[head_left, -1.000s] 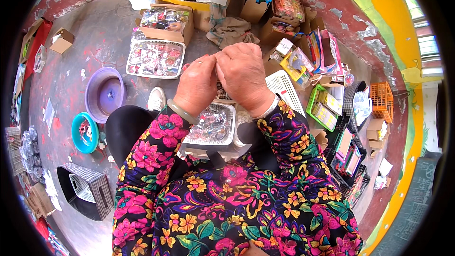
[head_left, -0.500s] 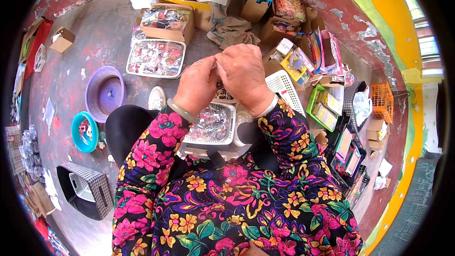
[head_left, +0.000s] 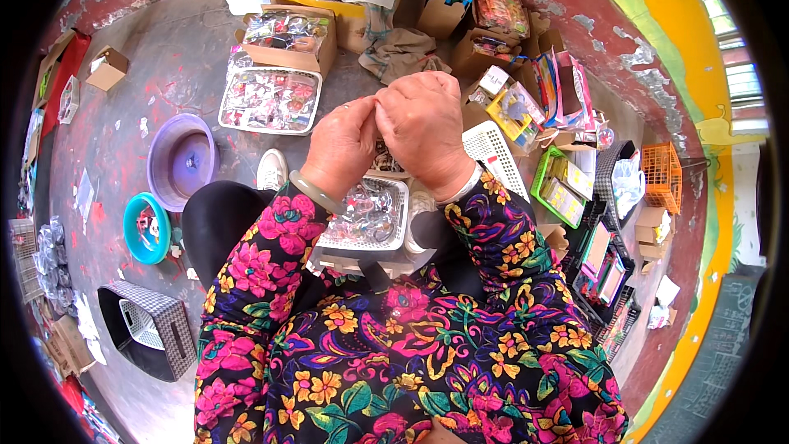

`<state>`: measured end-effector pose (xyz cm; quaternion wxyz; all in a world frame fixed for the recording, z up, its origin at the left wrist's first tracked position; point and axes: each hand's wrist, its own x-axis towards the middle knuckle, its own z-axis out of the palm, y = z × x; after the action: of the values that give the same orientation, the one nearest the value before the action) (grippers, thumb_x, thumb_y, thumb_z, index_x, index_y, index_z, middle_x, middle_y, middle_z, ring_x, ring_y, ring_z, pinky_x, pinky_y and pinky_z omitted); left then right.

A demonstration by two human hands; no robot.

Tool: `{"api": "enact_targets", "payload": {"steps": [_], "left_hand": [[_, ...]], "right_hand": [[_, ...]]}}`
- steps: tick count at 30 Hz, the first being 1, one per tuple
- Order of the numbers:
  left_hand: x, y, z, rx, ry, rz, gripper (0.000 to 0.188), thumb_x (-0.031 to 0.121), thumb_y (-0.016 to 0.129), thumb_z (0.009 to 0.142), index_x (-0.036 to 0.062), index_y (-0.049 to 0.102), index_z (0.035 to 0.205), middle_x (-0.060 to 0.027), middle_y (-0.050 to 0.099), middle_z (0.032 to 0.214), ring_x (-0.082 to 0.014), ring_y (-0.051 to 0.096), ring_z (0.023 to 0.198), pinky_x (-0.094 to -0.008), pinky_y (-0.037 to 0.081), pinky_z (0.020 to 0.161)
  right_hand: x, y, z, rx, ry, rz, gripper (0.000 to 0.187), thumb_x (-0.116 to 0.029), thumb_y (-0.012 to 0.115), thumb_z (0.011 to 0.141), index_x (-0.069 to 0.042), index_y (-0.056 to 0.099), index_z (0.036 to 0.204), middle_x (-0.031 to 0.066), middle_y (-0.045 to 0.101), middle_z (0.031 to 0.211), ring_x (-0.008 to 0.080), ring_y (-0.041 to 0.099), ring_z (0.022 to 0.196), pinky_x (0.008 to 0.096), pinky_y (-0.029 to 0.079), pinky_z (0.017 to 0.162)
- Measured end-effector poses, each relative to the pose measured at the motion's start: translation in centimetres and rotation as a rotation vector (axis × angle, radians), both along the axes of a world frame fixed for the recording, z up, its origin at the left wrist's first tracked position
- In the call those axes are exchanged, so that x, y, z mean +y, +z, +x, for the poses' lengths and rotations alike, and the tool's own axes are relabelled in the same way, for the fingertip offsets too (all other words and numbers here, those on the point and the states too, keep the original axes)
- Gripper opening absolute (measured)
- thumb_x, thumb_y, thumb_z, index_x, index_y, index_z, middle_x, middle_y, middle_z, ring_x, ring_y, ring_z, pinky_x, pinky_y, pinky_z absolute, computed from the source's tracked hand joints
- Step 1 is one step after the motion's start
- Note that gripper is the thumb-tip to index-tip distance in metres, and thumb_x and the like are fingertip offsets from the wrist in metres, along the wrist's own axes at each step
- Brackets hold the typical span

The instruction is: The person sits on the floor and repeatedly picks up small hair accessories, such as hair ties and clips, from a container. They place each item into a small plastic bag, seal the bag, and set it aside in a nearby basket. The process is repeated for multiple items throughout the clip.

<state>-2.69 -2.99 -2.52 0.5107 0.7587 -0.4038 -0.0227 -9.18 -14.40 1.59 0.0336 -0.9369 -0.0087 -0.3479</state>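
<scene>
My left hand (head_left: 341, 144) and my right hand (head_left: 421, 131) meet at the fingertips above my lap, both with fingers closed. Whatever they pinch between them is hidden behind the fingers. A pale bangle circles my left wrist. Below the hands, a white basket (head_left: 401, 228) holds small items in clear plastic bags (head_left: 362, 212). Partly covered by my right hand, a white perforated tray (head_left: 493, 152) lies to the right. Farther off at the left stands another white basket (head_left: 314, 115) full of small clear packets (head_left: 267, 99).
A purple basin (head_left: 156, 166) and a turquoise basin (head_left: 130, 238) stand at left, near a checked bin (head_left: 177, 325) on its side. Packed cardboard boxes (head_left: 325, 41) line the far side. At right are a green basket (head_left: 542, 166), black crates (head_left: 612, 267) and an orange crate (head_left: 662, 177).
My right hand has shifted very slightly, its fingers rolling a little against those of my left hand. The things around have stayed in place.
</scene>
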Motion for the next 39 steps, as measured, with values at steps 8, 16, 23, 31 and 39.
{"api": "enact_targets", "payload": {"steps": [8,16,23,31,39], "left_hand": [[-0.2,0.2,0.1,0.046,0.007,-0.046,0.016,0.012,0.052,0.084,0.0043,0.060,0.095,-0.0164,0.061,0.084,-0.0343,0.058,0.080,-0.0394,0.047,0.067],[-0.8,-0.2,0.3,0.135,-0.073,-0.078,0.017,0.008,0.053,0.087,0.0021,0.063,0.100,-0.0100,0.065,0.080,-0.0111,0.060,0.069,-0.0247,0.047,0.063],[-2.2,-1.1,0.6,0.908,-0.361,-0.316,0.022,0.011,0.048,0.092,-0.0019,0.058,0.106,-0.0082,0.062,0.100,-0.0137,0.059,0.093,-0.0240,0.048,0.081],[-3.1,-2.3,1.6,1.015,-0.377,-0.314,0.025,0.014,0.048,0.092,-0.0034,0.056,0.108,-0.0113,0.062,0.099,-0.0146,0.060,0.090,-0.0230,0.049,0.080],[-3.0,-3.4,1.5,1.059,-0.360,-0.274,0.025,0.013,0.048,0.092,-0.0041,0.055,0.108,-0.0133,0.061,0.103,-0.0156,0.059,0.092,-0.0233,0.050,0.079]], "right_hand": [[-0.4,0.0,0.1,-0.049,0.019,0.105,0.005,-0.015,0.061,0.066,-0.011,0.057,0.064,0.0011,0.053,0.068,0.0201,0.053,0.075,0.0362,0.036,0.077],[-2.7,0.2,-1.7,0.085,-0.067,0.973,0.005,-0.010,0.063,0.067,-0.005,0.064,0.066,0.0016,0.059,0.065,0.0111,0.054,0.064,0.0252,0.040,0.062],[-6.9,-0.3,-8.0,-0.132,0.031,1.685,0.008,-0.002,0.062,0.075,0.002,0.064,0.082,0.0021,0.061,0.074,0.0066,0.054,0.069,0.0183,0.041,0.064],[-10.3,-1.1,-22.7,-0.337,-0.270,1.687,0.009,-0.005,0.062,0.078,-0.001,0.065,0.085,0.0034,0.063,0.076,0.0096,0.056,0.068,0.0209,0.043,0.066],[-9.9,-13.5,-41.7,-0.131,-0.920,1.424,0.013,-0.012,0.063,0.076,0.000,0.066,0.080,0.0004,0.061,0.069,0.0068,0.055,0.062,0.0217,0.043,0.056]]}}
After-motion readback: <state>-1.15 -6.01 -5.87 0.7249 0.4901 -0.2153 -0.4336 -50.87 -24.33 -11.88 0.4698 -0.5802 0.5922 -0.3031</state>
